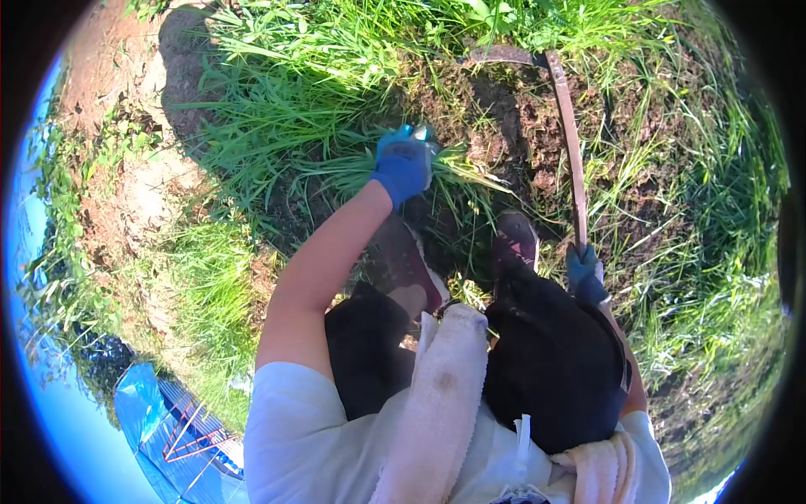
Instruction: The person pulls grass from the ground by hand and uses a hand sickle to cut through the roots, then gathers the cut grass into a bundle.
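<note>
My left hand [405, 161], in a blue and grey work glove, is closed around a bunch of long green grass [470, 173] in front of my feet. Blades of it stick out on both sides of the fist. My right hand [586, 273], gloved in blue, grips the lower end of a long wooden handle. This belongs to a sickle [566, 126], whose curved, dirt-brown blade [506, 55] points left at the far end, low against the soil and grass.
My two dark shoes [515, 235] stand on the ground just behind the grass. Dense grass [294, 76] grows ahead and to the left, with dug brown soil [512, 118] in the middle. Bare dirt [151, 193] lies further left. A blue-covered structure [172, 420] stands at the lower left.
</note>
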### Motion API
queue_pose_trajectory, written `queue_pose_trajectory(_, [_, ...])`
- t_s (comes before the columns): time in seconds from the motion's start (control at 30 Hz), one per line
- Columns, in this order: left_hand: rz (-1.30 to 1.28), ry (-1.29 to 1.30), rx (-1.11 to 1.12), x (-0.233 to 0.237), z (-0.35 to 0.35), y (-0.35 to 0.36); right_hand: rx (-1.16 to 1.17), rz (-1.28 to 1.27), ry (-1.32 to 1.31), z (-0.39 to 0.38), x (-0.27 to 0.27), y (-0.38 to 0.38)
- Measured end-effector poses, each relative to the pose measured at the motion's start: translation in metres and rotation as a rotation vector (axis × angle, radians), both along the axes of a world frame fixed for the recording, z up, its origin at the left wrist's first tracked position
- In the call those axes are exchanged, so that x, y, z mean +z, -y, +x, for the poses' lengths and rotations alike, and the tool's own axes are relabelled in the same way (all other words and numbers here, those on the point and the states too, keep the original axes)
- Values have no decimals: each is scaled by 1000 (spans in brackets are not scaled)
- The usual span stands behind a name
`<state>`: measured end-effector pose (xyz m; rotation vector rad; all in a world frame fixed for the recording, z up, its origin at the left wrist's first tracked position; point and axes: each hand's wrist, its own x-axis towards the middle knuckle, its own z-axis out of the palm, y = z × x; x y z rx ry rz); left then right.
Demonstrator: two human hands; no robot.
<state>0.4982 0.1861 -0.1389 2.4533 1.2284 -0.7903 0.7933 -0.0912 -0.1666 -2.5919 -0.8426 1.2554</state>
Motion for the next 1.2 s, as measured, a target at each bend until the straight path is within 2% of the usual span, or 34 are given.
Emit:
queue_pose_trajectory(0.03, [-54, -166, 26, -10, -2, -21, -130, 27, -98, 0, 8, -12])
queue_pose_trajectory(0.07, [451, 79, -193, 6, -2, -29, -137, 31, -94, 3, 4, -17])
queue_pose_trajectory(0.13, [417, 112, -88, -24, -5, -54, -87, 48, -55, 13, -12, -14])
queue_pose_trajectory(0.17, [411, 118, -88, -20, 0, -62, -83, 81, -51, 14, -21, -10])
queue_pose_trajectory(0.2, [278, 39, -111, -17, 5, -69, -86, 72, -44, 19, -28, -3])
queue_pose_trajectory(0.23, [143, -41, -138, -17, 8, -75, -83, 52, -44, 17, -19, -6])
queue_pose_trajectory(0.37, [40, 6, -49, -28, 0, -84, -121, -29, -90, 5, 17, -27])
queue_pose_trajectory(0.43, [15, -121, -87, -25, 1, -87, -176, -81, -140, 2, 31, -35])
queue_pose_trajectory(0.53, [-34, -307, -141, -24, -2, -83, -177, -21, -152, 4, 13, -24])
queue_pose_trajectory(0.57, [2, -318, -323, -58, -18, -91, -192, -5, -195, 3, 11, -23])
queue_pose_trajectory(0.6, [17, -142, -119, -113, -37, -103, -197, -6, -190, 3, 14, -23])
queue_pose_trajectory(0.67, [26, 313, 240, -215, -73, -126, -436, 98, -620, 3, 26, -24])
queue_pose_trajectory(0.73, [160, 132, -390, -188, -82, -140, -452, 60, -699, 2, 34, -27])
queue_pose_trajectory(0.77, [131, 168, -215, -135, -69, -124, -450, 37, -716, 1, 37, -28])
queue_pose_trajectory(0.8, [79, 288, 89, -88, -63, -105, -452, 19, -731, 0, 39, -29])
queue_pose_trajectory(0.83, [13, 437, 398, -49, -59, -86, -409, 50, -629, -3, 39, -28])
queue_pose_trajectory(0.87, [-30, 539, 607, -28, -64, -76, -407, 50, -630, -5, 34, -24])
queue_pose_trajectory(0.9, [-80, 601, 760, -14, -71, -69, -399, 105, -549, -7, 26, -21])
queue_pose_trajectory(0.93, [-79, 600, 762, -24, -89, -71, -389, 155, -468, -7, 23, -19])
queue_pose_trajectory(1.0, [-512, 749, 1077, -59, -142, -75, -329, 158, -430, -8, 20, -31])
queue_pose_trajectory(1.03, [-511, 752, 1075, -60, -145, -70, -271, 163, -390, -9, 20, -41])
queue_pose_trajectory(1.07, [-553, 806, 1054, -57, -145, -63, -126, 149, -210, -14, 23, -55])
queue_pose_trajectory(1.1, [-597, 856, 1040, -53, -148, -50, -135, 108, -236, -17, 25, -70])
queue_pose_trajectory(1.17, [-174, 582, 276, 53, -109, 1, -119, 82, -248, -26, 10, -76])
queue_pose_trajectory(1.2, [-12, 490, -22, 38, -152, 13, -88, 114, -208, -27, -11, -73])
